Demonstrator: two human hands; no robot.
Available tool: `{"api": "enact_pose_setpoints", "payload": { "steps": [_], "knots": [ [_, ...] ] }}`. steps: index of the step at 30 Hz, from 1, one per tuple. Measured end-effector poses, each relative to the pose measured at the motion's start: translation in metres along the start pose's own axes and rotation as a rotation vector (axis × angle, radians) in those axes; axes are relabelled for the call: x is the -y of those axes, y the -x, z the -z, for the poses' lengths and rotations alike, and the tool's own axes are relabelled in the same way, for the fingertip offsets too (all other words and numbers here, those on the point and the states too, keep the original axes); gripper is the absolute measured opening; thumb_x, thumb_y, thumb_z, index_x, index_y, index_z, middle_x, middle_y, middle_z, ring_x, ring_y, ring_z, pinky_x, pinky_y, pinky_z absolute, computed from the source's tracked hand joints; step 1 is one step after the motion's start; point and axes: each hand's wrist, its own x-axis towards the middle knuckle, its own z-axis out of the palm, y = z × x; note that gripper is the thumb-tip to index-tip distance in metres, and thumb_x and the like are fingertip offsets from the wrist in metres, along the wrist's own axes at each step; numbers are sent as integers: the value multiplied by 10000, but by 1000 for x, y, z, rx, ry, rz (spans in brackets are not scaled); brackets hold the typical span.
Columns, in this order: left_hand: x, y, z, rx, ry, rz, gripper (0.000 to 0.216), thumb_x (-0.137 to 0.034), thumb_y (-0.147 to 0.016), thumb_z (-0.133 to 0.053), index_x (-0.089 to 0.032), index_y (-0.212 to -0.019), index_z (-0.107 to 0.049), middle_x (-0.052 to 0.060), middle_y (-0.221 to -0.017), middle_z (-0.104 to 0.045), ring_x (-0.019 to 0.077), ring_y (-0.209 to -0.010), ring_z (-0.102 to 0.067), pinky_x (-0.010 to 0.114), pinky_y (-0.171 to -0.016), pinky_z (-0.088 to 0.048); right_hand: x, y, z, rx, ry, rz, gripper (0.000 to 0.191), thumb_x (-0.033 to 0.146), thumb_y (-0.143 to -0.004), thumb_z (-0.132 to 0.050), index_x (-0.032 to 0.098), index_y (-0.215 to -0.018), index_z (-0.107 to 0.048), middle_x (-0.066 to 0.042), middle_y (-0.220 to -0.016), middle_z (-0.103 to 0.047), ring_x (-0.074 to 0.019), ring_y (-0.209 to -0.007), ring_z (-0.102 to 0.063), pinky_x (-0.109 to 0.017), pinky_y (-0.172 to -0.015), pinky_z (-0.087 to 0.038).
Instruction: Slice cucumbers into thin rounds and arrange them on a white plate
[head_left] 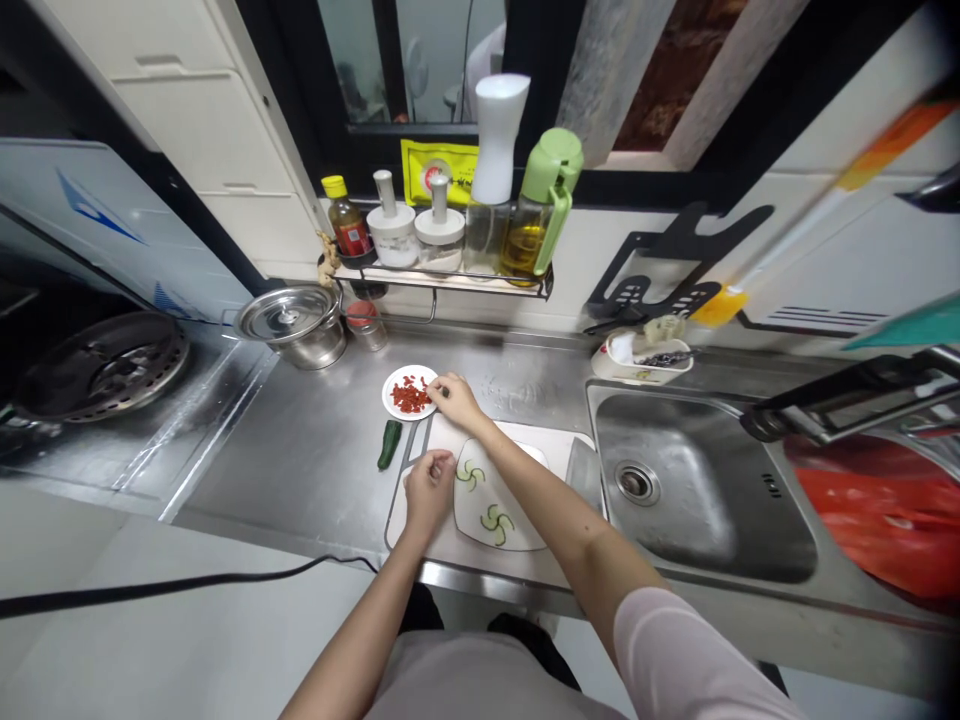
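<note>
My right hand reaches over the edge of a small white dish of red pieces, fingers pinched together at its right rim. My left hand rests curled on the left part of a white cutting board, beside a white rectangular plate. That plate carries two pinwheel arrangements of cucumber slices. A cucumber piece lies on the steel counter to the left of the board.
A steel sink lies to the right, a red basin beyond it. A lidded steel pot and a wall rack of bottles and jars stand at the back. A gas burner is far left.
</note>
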Motion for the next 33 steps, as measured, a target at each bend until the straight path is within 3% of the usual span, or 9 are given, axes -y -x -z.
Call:
{"api": "enact_pose_setpoints", "payload": {
  "steps": [6, 15, 20, 33],
  "knots": [
    [-15, -13, 13, -68, 121, -32, 279, -406, -853, -499, -187, -949, -641, 27, -833, -654, 133, -743, -575, 230, -677, -456, 14, 63, 33, -113, -153, 53, 226, 334, -912, -481, 215, -868, -668, -35, -925, -608, -174, -938, -507, -299, -874, -359],
    [-27, 6, 9, 94, 123, -72, 258, -409, -842, -513, -191, -876, -647, 16, -784, -657, 133, -738, -571, 230, -685, -449, 17, 148, 61, -65, -86, 46, 197, 312, -901, -509, 221, -849, -676, -55, -919, -602, -193, -953, -483, -328, -859, -389],
    [-27, 17, 6, 189, 46, -123, 258, -412, -832, -521, -193, -787, -648, 1, -706, -624, 123, -672, -525, 225, -666, -427, 15, 172, 65, -51, -60, 11, 195, 295, -898, -513, 215, -832, -678, -60, -902, -604, -196, -931, -488, -333, -841, -399],
    [-20, 34, 4, 291, -9, -193, 209, -364, -826, -543, -190, -812, -658, 2, -763, -655, 112, -645, -503, 230, -674, -409, 19, 204, 60, -126, -96, 20, 155, 292, -884, -526, 233, -840, -662, -50, -896, -599, -211, -933, -491, -384, -851, -414]
  ]
}}
